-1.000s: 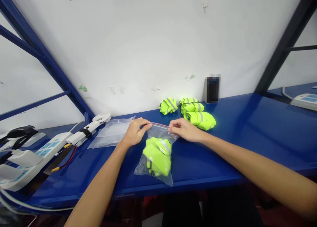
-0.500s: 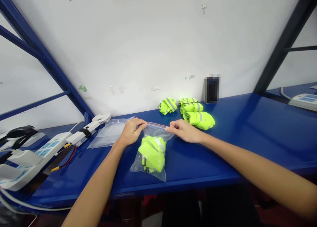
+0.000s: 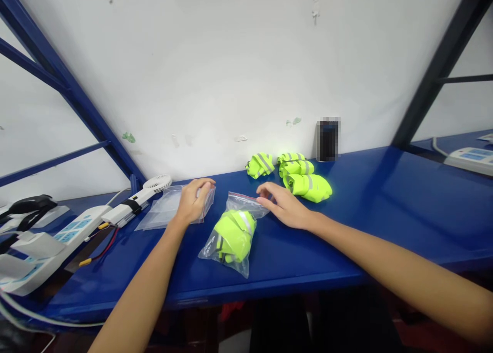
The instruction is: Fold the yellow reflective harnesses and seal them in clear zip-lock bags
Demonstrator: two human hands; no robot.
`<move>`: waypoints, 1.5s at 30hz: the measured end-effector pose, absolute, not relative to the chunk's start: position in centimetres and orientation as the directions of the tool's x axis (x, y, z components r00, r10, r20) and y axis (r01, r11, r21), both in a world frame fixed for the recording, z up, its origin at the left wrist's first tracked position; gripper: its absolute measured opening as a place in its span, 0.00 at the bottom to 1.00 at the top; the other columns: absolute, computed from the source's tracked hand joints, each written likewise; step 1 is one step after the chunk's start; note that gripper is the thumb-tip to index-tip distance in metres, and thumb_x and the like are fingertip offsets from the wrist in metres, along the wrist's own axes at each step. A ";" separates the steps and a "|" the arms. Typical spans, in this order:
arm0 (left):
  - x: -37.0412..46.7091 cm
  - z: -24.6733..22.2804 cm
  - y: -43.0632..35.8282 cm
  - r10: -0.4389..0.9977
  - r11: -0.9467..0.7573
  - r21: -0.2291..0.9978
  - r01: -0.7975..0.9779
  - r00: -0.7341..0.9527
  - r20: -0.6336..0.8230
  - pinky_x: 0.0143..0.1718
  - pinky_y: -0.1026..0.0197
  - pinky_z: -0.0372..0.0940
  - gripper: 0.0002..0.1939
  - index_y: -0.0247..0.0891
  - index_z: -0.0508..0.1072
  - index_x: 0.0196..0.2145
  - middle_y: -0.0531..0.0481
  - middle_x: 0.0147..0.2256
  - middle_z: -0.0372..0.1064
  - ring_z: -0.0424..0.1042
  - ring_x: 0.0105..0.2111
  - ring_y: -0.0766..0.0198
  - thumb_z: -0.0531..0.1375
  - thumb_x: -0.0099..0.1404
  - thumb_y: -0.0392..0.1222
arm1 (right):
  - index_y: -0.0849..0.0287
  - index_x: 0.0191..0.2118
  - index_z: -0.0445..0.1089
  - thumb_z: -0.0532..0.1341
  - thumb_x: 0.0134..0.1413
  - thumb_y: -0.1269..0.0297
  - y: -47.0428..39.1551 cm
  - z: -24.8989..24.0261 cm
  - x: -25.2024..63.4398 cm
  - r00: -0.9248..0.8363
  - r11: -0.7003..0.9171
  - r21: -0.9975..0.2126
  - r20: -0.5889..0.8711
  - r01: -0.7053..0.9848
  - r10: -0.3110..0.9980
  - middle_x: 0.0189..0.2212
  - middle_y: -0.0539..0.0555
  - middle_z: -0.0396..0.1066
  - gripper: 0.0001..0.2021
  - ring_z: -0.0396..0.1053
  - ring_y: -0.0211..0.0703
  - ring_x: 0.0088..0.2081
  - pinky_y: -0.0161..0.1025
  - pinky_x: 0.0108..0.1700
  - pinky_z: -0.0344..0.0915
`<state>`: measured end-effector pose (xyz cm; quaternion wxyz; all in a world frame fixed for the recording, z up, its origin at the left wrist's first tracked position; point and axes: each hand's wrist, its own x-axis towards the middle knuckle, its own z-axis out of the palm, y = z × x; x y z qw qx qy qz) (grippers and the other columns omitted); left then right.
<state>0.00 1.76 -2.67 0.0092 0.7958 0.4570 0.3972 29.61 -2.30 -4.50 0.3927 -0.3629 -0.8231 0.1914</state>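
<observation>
- Filled clear bag [image 3: 239, 204] is lying on the blue table [image 3: 365, 214], about mid-scene left to right and close to the near edge, with its red-lined mouth on the far side (can't tell if that strip is sealed, btw)
- Inside it there's a neon yellow-green cloth bundle [image 3: 235, 235] with a pale reflective stripe, pretty much filling the middle and near part
- Right hand [image 3: 283, 205] is right at the far right corner of that bag, fingers loosely curled, but I can't tell if the thumb and forefinger are actually pinching the plastic
- Left hand [image 3: 194, 201] is off the filled bag, loosely open with bent fingers, over the right end of some flat clear bags [image 3: 164, 209]; can't tell if it touches them
- Far side, by the white wall [image 3: 211, 75], one neon roll [image 3: 260, 165] sits on its own, with a cluster of similar rolls [image 3: 308, 186] just right of it
- Far left of the flat bags is a white handheld fan [image 3: 157, 182], with a power strip [image 3: 79, 229] nearer and further left
</observation>
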 end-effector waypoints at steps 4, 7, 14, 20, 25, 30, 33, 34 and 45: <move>-2.4 -3.8 3.3 0.805 -0.391 0.295 0.872 0.169 0.569 0.56 0.52 0.60 0.22 0.39 0.76 0.44 0.44 0.47 0.75 0.71 0.51 0.53 0.47 0.70 0.52 | 0.53 0.63 0.58 0.61 0.52 0.67 -4.1 -3.5 29.5 -0.678 0.854 -0.359 0.523 0.376 0.517 0.67 0.60 0.51 0.31 0.51 0.56 0.66 0.55 0.64 0.51; -3.3 -5.7 4.4 0.923 -0.252 0.221 0.942 0.165 0.347 0.60 0.44 0.54 0.23 0.44 0.73 0.53 0.44 0.58 0.68 0.62 0.60 0.48 0.49 0.68 0.54 | 0.49 0.68 0.52 0.64 0.50 0.66 -5.1 -3.7 28.7 -0.827 0.889 -0.320 0.357 0.329 0.434 0.70 0.58 0.46 0.39 0.48 0.58 0.68 0.58 0.65 0.48; -3.6 -7.6 5.2 0.928 -0.265 0.247 0.932 0.177 0.328 0.57 0.43 0.59 0.23 0.46 0.71 0.55 0.44 0.58 0.68 0.65 0.58 0.49 0.49 0.69 0.55 | 0.49 0.65 0.58 0.58 0.63 0.55 -4.6 -5.4 27.6 -0.702 0.810 -0.370 0.411 0.455 0.582 0.61 0.56 0.64 0.26 0.65 0.52 0.59 0.49 0.57 0.63; -3.1 -6.7 4.7 0.903 -0.210 0.361 0.908 0.039 0.427 0.52 0.42 0.63 0.22 0.44 0.67 0.57 0.40 0.55 0.70 0.70 0.53 0.46 0.48 0.70 0.50 | 0.53 0.63 0.61 0.60 0.61 0.55 -2.8 -6.3 26.5 -0.407 0.703 -0.548 0.574 0.453 0.711 0.57 0.58 0.68 0.26 0.69 0.51 0.55 0.47 0.56 0.65; -2.7 -5.1 4.0 0.676 -0.215 0.461 0.861 -0.209 0.706 0.57 0.45 0.60 0.21 0.39 0.65 0.58 0.39 0.55 0.68 0.66 0.56 0.49 0.48 0.70 0.46 | 0.58 0.61 0.63 0.62 0.58 0.55 1.5 -6.0 22.9 -0.183 0.620 -0.606 0.626 0.499 0.759 0.56 0.60 0.69 0.27 0.67 0.53 0.56 0.48 0.59 0.61; -2.6 -4.1 3.2 0.482 -0.291 0.360 0.886 -0.189 0.856 0.61 0.49 0.55 0.21 0.36 0.63 0.58 0.38 0.56 0.65 0.62 0.58 0.52 0.48 0.71 0.43 | 0.55 0.70 0.46 0.61 0.58 0.55 7.4 -4.8 16.7 -0.233 0.564 -0.626 0.533 0.538 0.813 0.64 0.65 0.56 0.38 0.59 0.56 0.62 0.50 0.60 0.59; -2.4 -4.1 2.9 0.501 -0.303 0.289 0.908 -0.106 0.859 0.62 0.48 0.53 0.21 0.38 0.63 0.59 0.39 0.57 0.63 0.60 0.60 0.52 0.48 0.71 0.44 | 0.54 0.71 0.43 0.61 0.59 0.57 9.1 -4.8 15.3 -0.441 0.614 -0.561 0.426 0.556 0.790 0.68 0.65 0.45 0.39 0.47 0.60 0.68 0.54 0.64 0.52; -2.2 -4.0 2.8 0.519 -0.303 0.271 0.914 -0.080 0.851 0.62 0.47 0.53 0.21 0.39 0.64 0.58 0.39 0.58 0.63 0.59 0.61 0.52 0.49 0.71 0.44 | 0.55 0.70 0.45 0.58 0.61 0.60 9.2 -4.9 15.6 -0.452 0.625 -0.526 0.432 0.576 0.780 0.69 0.65 0.44 0.35 0.46 0.59 0.68 0.54 0.65 0.51; 4.1 -3.6 0.5 0.721 -0.310 0.023 0.950 0.219 0.657 0.61 0.32 0.46 0.20 0.45 0.70 0.55 0.38 0.62 0.56 0.54 0.63 0.39 0.53 0.68 0.48 | 0.60 0.67 0.52 0.56 0.55 0.69 8.9 -3.3 25.1 -0.113 0.358 -0.274 0.633 0.892 0.766 0.67 0.67 0.46 0.33 0.43 0.66 0.68 0.60 0.64 0.47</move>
